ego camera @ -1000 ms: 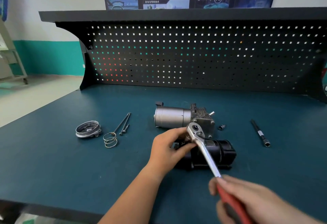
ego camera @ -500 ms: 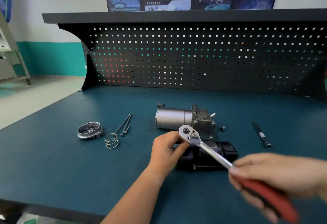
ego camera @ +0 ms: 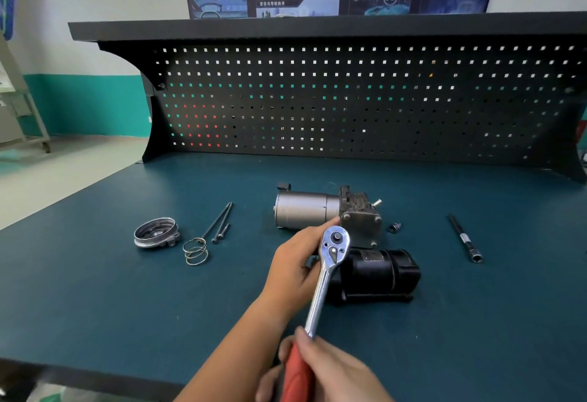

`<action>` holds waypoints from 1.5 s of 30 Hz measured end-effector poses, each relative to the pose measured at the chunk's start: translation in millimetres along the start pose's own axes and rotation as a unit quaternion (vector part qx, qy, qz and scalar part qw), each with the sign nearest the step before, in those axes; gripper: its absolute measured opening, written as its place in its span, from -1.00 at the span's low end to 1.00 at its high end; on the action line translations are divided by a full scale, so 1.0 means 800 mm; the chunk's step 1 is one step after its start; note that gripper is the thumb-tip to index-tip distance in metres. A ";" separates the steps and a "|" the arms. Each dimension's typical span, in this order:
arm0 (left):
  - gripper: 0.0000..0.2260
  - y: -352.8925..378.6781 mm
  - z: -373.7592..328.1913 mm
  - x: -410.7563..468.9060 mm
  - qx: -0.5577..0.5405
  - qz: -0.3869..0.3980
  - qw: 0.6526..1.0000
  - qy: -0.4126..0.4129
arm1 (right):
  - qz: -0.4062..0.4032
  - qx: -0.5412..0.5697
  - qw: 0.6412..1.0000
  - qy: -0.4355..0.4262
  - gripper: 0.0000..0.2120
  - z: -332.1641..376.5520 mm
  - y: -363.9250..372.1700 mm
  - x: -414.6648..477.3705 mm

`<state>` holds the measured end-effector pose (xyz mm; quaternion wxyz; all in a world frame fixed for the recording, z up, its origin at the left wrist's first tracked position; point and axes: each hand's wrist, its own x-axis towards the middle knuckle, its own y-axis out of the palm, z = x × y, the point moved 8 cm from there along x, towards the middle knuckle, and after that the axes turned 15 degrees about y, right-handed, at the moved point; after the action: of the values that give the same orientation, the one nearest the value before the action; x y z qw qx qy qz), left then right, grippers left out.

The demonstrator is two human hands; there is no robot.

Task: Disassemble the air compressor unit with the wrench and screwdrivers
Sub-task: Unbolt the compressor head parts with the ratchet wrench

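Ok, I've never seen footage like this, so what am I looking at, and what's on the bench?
No machine: a person wears one head camera looking down at their own hands over a dark teal workbench. The right hand grips the red handle of a chrome ratchet wrench; the left hand is at its head, by the silver-and-black air compressor unit. Leftward lie a round metal cap, a wire coil spring and long thin bolts; rightward, a small dark fastener and a black extension bar.
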<state>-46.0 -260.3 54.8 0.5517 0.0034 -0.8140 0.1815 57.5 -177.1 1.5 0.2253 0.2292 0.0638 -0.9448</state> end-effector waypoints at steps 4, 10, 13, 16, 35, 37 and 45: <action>-0.73 -0.002 0.001 0.003 -0.020 0.020 1.000 0.001 | 0.056 0.063 0.996 0.016 -0.66 -0.001 -0.006 -0.005; -0.86 -0.013 0.004 0.002 -0.052 -0.042 0.997 -0.027 | 0.005 -0.129 0.990 0.059 -0.60 0.045 -0.107 -0.036; -0.90 -0.013 0.003 0.003 -0.054 -0.067 0.996 -0.038 | -0.005 -0.171 0.984 0.047 -0.57 0.058 -0.130 -0.042; -0.90 -0.015 0.009 0.000 -0.065 -0.104 0.990 -0.065 | -0.001 -0.137 0.990 0.037 -0.61 0.055 -0.114 -0.039; -0.74 -0.005 0.007 -0.003 -0.069 -0.059 0.994 -0.058 | -0.042 -0.027 0.999 0.011 -0.78 0.003 -0.035 -0.021; -0.74 -0.004 0.000 0.002 -0.077 -0.037 0.996 -0.032 | -0.029 -0.072 0.997 0.002 -0.70 0.018 -0.069 -0.033; -0.77 0.001 -0.004 0.004 -0.095 0.015 0.995 -0.016 | -0.002 -0.197 0.980 0.027 -0.65 0.057 -0.161 -0.030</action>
<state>-44.4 -258.3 58.6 0.5341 -0.0578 -0.8360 0.1118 -0.8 -63.0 55.2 0.2626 0.2052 0.2552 -0.9076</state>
